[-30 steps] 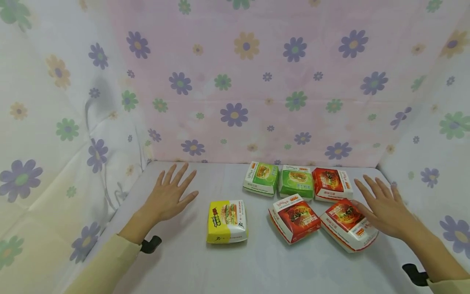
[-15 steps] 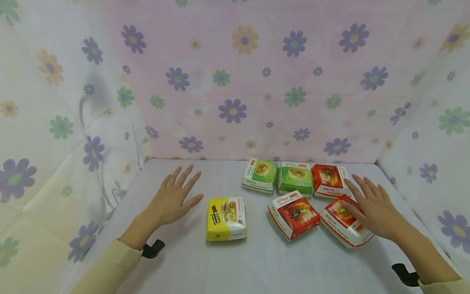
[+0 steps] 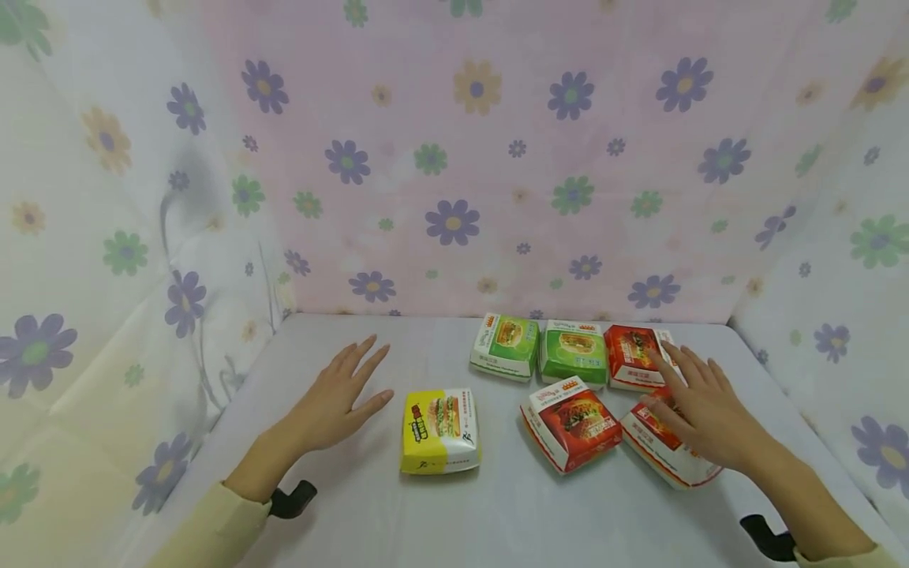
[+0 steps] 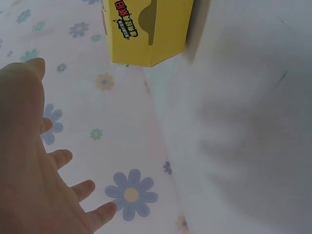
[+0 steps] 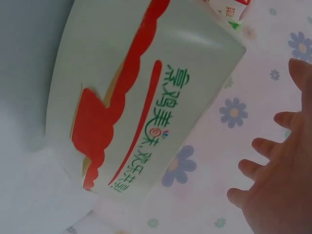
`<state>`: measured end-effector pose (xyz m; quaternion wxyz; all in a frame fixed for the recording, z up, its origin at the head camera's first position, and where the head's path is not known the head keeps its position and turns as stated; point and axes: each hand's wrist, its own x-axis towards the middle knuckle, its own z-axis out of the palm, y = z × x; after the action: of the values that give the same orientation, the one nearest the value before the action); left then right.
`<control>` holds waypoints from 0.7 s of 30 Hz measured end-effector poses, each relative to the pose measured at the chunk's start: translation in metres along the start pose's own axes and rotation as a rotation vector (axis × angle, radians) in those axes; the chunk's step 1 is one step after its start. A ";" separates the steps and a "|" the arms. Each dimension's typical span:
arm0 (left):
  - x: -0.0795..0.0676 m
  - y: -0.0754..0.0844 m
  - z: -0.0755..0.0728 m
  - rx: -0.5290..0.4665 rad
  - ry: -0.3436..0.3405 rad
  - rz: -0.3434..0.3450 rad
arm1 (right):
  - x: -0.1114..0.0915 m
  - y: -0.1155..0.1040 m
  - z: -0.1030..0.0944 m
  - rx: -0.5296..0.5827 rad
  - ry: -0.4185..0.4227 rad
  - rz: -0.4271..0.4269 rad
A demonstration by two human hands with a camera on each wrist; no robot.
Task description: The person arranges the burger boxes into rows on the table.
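My left hand (image 3: 334,398) hovers with spread fingers left of a yellow and white burger box (image 3: 440,432). In the left wrist view the yellow box (image 4: 146,34) is apart from the fingers (image 4: 61,158). Over at the right, my right hand (image 3: 706,414) is above a red and white burger box (image 3: 667,450), partly covering it. The right wrist view shows this box's white side (image 5: 170,92), with a gap to the hand (image 5: 278,161). Another red and white box (image 3: 571,422), set at an angle, lies between the hands. Neither hand holds anything.
Along the back stand two green burger boxes, one (image 3: 506,345) left of the other (image 3: 574,353), and a red one (image 3: 632,355) on their right. Flower-patterned cloth (image 3: 454,158) rises behind and beside the white table (image 3: 426,521). Black wrist-camera mounts (image 3: 293,498) hang below the wrists.
My right hand has moved left, further over the red and white box. The left hand has shifted slightly right, its fingers closer together. The boxes have stayed in place.
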<state>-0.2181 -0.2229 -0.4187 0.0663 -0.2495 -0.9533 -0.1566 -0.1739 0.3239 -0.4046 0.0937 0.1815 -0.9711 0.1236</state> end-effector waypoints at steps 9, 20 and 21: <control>-0.005 -0.002 0.005 -0.109 -0.029 0.002 | 0.007 -0.017 0.003 0.083 -0.019 0.013; -0.010 0.006 0.007 -0.173 -0.051 -0.011 | 0.013 -0.035 0.008 0.152 -0.020 0.018; -0.010 0.006 0.007 -0.187 -0.059 -0.018 | 0.012 -0.038 0.009 0.159 -0.026 0.019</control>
<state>-0.2062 -0.2198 -0.4261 0.0131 -0.2508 -0.9382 -0.2381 -0.1723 0.2835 -0.4025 0.0654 0.1808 -0.9610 0.1989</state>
